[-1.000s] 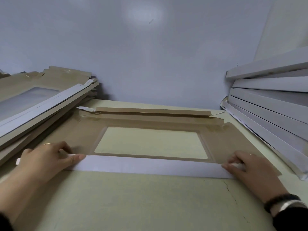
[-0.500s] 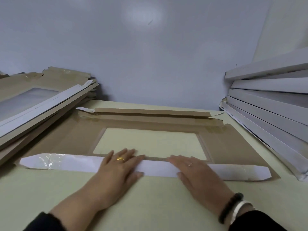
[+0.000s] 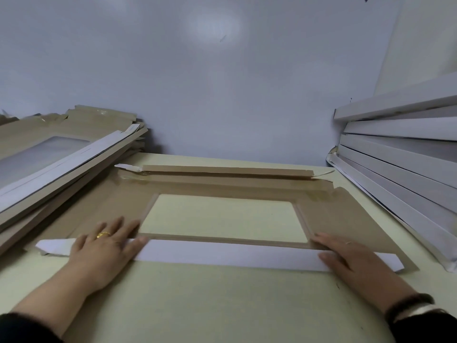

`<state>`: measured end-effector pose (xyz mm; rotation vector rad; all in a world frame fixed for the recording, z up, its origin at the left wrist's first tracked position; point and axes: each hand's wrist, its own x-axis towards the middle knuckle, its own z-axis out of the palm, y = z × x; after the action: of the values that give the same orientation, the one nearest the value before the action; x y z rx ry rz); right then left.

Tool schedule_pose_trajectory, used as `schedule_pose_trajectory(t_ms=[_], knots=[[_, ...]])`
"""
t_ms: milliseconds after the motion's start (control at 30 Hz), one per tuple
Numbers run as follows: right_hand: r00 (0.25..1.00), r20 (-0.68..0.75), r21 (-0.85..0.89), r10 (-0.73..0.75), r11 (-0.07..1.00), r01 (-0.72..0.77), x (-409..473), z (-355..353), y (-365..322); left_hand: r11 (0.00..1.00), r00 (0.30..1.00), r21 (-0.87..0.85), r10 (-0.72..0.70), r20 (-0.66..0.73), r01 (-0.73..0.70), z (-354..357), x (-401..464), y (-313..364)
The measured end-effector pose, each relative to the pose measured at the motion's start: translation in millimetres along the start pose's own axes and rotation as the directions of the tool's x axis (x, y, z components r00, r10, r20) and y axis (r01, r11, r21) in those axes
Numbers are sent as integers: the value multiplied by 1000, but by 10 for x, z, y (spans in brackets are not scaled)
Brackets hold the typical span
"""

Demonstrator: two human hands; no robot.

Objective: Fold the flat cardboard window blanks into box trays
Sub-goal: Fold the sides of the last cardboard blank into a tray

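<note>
A brown cardboard window blank (image 3: 346, 219) lies flat on the pale table, its clear window in the middle. Its near flap (image 3: 222, 254), white side up, is folded over onto the blank. My left hand (image 3: 103, 248) lies flat, palm down, on the left part of that flap, fingers spread. My right hand (image 3: 351, 261) presses flat on the right part. The far flap (image 3: 222, 169) is folded over too, brown side up.
A slanted pile of flat brown blanks (image 3: 61, 157) leans at the left. White folded trays (image 3: 400, 164) are stacked at the right. A grey wall (image 3: 222, 82) closes the back. The table (image 3: 222, 305) shows bare between my arms.
My hands pressed the folded white flap at its middle half a second ago; they have since slid apart along it toward its two ends.
</note>
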<state>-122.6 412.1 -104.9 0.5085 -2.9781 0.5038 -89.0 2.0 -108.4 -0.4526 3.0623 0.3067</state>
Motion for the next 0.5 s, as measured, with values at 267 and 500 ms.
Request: schedule_pose_trajectory(t_ms=[267, 500], knots=[[977, -177, 111, 117, 989, -99, -136, -123, -4, 996, 981, -78, 25, -194, -41, -4, 30, -15], [943, -263, 201, 206, 967, -156, -134, -66, -136, 946, 832, -153, 166, -529, -286, -33, -112, 193]])
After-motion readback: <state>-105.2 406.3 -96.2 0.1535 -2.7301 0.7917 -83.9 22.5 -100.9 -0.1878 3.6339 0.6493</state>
